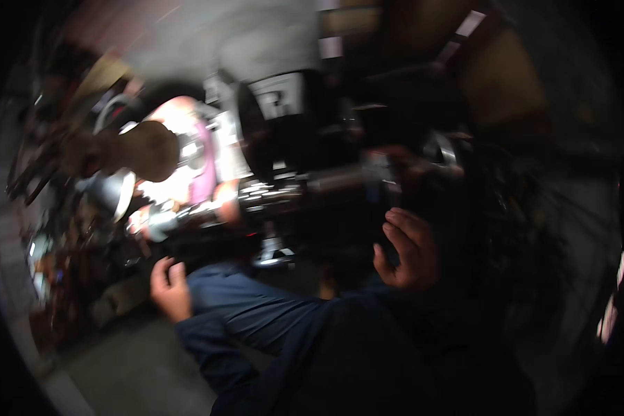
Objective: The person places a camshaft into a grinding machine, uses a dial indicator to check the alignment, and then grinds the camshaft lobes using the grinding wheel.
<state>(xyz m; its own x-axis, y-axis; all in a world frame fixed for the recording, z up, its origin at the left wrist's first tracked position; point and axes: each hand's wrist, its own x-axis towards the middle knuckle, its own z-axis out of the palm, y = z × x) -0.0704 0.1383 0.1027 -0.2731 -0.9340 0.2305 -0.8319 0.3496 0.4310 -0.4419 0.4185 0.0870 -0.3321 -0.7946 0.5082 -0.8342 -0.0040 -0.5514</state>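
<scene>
Steel machine shaft (pixel 326 182) lies just beyond our right hand (pixel 408 251), fingers curled but holding nothing, left hand (pixel 170 288) loosely closed and empty; we judge an approach step, needing a steady reach.

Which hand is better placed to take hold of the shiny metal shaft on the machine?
Probably the right hand. It is raised, fingers curled open, just under the dark end of the metal shaft. The left hand sits lower, below the shaft's bright end. The picture is blurred.

Glossy, polished metal is seen on the horizontal shaft (pixel 326 182) and the rounded reflector (pixel 114 192); matt dark-blue cloth forms the sleeves (pixel 256 312). Finer texture is lost to blur.
</scene>
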